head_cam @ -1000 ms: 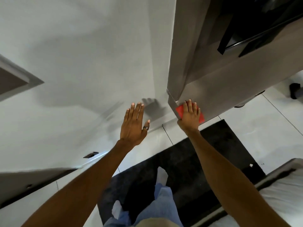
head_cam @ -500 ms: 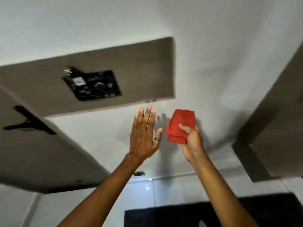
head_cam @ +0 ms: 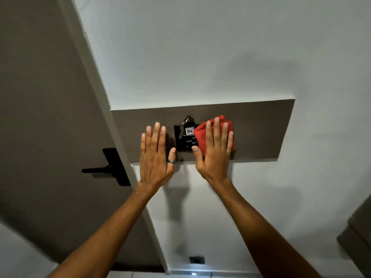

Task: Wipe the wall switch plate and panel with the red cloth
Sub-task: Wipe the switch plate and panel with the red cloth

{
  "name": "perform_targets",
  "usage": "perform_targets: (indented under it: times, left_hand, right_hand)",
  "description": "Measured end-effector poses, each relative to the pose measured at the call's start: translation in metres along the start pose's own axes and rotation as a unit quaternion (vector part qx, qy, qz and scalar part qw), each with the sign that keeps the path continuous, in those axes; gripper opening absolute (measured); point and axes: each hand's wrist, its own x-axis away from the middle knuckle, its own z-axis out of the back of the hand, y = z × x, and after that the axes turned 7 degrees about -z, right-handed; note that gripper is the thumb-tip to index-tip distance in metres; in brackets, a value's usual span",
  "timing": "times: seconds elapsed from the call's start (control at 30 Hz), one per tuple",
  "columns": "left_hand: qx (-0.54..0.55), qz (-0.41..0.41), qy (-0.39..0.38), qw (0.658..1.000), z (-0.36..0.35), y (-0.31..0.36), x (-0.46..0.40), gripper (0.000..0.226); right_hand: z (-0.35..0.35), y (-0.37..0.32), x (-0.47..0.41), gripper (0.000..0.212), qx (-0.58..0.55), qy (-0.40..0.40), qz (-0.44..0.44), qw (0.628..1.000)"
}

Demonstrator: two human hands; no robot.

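A brown panel runs across the white wall, with a black switch plate set in its middle. A key with a white tag hangs in the plate. My right hand lies flat, pressing the folded red cloth against the panel at the plate's right edge; the cloth covers part of the plate. My left hand is flat on the panel just left of the plate, fingers together, holding nothing, with a ring on the thumb.
A brown door with a black lever handle stands at the left, its pale frame next to the panel. A small dark socket sits low on the wall. A brown furniture edge shows at the lower right.
The view swung from a cabinet near the floor to the wall panel. My right hand carried the red cloth up and now presses it flat beside the switch plate; my left hand settled on the panel.
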Motion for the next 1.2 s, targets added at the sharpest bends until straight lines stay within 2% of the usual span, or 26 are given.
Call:
perform_targets:
  times: [0.13,0.23,0.3,0.43,0.6,0.63,0.7,0.73,0.83,0.87,0.93,0.97,1.07,1.1,1.17,1.2]
  left_hand:
    - [-0.006,-0.035,0.018,0.999,-0.001,-0.023,-0.014,0.067]
    - [-0.016,-0.046,0.03,0.998,-0.006,-0.036,-0.03,0.064]
    - [-0.02,-0.051,0.04,0.998,-0.018,-0.043,-0.038,0.063]
    - [-0.067,-0.047,0.079,0.994,-0.041,-0.045,-0.037,0.06]
    - [-0.08,-0.06,0.114,0.989,-0.052,-0.046,-0.038,0.061]
    - [-0.082,-0.065,0.122,0.987,-0.053,-0.048,-0.038,0.062]
    - [-0.087,-0.065,0.128,0.986,-0.055,-0.049,-0.038,0.063]
    - [-0.084,-0.065,0.13,0.986,-0.055,-0.049,-0.039,0.063]
    - [-0.074,-0.075,0.138,0.985,-0.058,-0.049,-0.036,0.064]
    - [-0.077,-0.07,0.138,0.985,-0.058,-0.05,-0.037,0.064]
    - [-0.077,-0.067,0.137,0.985,-0.058,-0.05,-0.037,0.063]
    - [-0.078,-0.066,0.139,0.985,-0.057,-0.05,-0.036,0.063]
    - [-0.066,-0.063,0.138,0.986,-0.058,-0.048,-0.036,0.063]
    - [-0.068,-0.067,0.146,0.985,-0.06,-0.049,-0.036,0.063]
    - [-0.082,-0.057,0.146,0.984,-0.061,-0.048,-0.037,0.063]
    - [-0.077,-0.05,0.143,0.985,-0.061,-0.046,-0.037,0.063]
  right_hand:
    - [-0.005,0.027,-0.018,0.055,0.077,0.089,0.087,0.989]
    - [-0.006,0.034,-0.042,0.051,0.113,0.146,0.202,0.962]
    - [-0.012,0.038,-0.051,0.049,0.11,0.159,0.223,0.955]
    - [-0.036,0.031,-0.022,0.048,0.082,0.21,0.129,0.966]
    - [-0.024,0.046,-0.032,0.044,0.096,0.214,0.221,0.947]
    - [-0.027,0.04,-0.033,0.044,0.091,0.22,0.193,0.952]
    - [-0.037,0.018,-0.031,0.044,0.047,0.24,0.077,0.967]
    - [-0.038,0.011,-0.031,0.046,0.034,0.241,0.055,0.968]
    - [-0.033,0.027,-0.035,0.048,0.064,0.224,0.161,0.959]
    - [-0.034,0.028,-0.036,0.047,0.062,0.229,0.146,0.96]
    - [-0.041,0.017,-0.027,0.048,0.046,0.254,0.035,0.965]
    - [-0.044,0.012,-0.022,0.05,0.045,0.259,0.018,0.965]
    - [-0.038,0.028,-0.025,0.049,0.072,0.221,0.142,0.962]
    - [-0.037,0.029,-0.03,0.047,0.063,0.225,0.128,0.964]
    - [-0.041,0.015,-0.032,0.047,0.031,0.25,0.018,0.968]
    - [-0.044,0.011,-0.028,0.048,0.031,0.247,0.006,0.969]
